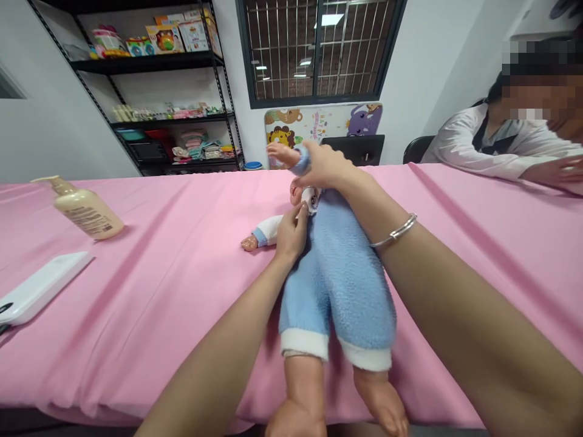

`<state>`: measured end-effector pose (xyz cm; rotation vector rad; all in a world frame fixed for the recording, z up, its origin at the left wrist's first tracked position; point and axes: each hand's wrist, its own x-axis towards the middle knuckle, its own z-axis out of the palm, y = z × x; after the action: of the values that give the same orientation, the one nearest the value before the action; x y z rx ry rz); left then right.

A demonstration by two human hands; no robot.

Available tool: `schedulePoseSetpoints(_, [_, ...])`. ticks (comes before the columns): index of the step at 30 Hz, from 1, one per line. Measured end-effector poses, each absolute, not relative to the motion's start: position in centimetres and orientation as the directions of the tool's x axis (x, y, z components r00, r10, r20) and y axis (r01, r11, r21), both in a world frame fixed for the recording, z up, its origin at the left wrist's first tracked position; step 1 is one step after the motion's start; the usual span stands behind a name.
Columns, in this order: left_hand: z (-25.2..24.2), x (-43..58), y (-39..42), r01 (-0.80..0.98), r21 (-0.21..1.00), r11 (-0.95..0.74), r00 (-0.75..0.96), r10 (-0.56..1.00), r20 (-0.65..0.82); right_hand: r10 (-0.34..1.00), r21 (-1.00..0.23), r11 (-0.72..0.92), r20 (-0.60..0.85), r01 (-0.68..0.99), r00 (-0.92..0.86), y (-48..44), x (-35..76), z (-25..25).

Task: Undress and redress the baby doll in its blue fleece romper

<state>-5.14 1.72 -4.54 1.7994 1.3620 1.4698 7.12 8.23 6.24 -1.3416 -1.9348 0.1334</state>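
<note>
A baby doll (pixel 337 273) in blue fleece lies mid-table, feet over the near edge. The right hand (pixel 325 167) grips its raised arm; the left hand (pixel 291 230) rests open on its shoulder. Pulling hard could drag the doll off the pink cloth (pixel 159 273).

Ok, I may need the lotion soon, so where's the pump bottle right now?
The pump bottle lies on its side at the far left of the pink table, just beyond the white flat case.
</note>
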Motion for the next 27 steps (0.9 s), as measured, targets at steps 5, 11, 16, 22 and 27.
schedulePoseSetpoints(5, [-4.0, -5.7, 0.9, 0.789, 0.608, -0.084, -0.118, 0.951, 0.285, 0.94, -0.61, 0.012, 0.277, 0.792, 0.199, 7.2, 13.0, 1.8])
schedulePoseSetpoints(11, [-3.7, -5.4, 1.9, 0.606, 0.793, -0.061, -0.147, 0.971, 0.187, 0.954, -0.876, 0.078, 0.204, 0.475, 0.22, 5.9, 15.3, -2.7])
schedulePoseSetpoints(16, [-4.1, -9.3, 5.0, 0.196, 0.975, -0.103, -0.387, 0.906, 0.173, 0.96, -0.972, 0.223, 0.233, 0.079, 0.157, 7.0, 10.3, -4.4])
schedulePoseSetpoints(22, [-5.2, -13.8, 6.9, 0.291, 0.951, -0.107, -0.424, 0.877, 0.228, 0.923, -0.927, -0.004, -0.148, -0.375, 0.354, 9.0, 8.9, -6.1])
schedulePoseSetpoints(27, [-5.6, -13.4, 6.1, 0.632, 0.774, -0.018, -0.336, 0.895, 0.294, 0.852, -0.994, -0.072, -0.107, -0.088, 0.512, 8.9, 11.9, -7.3])
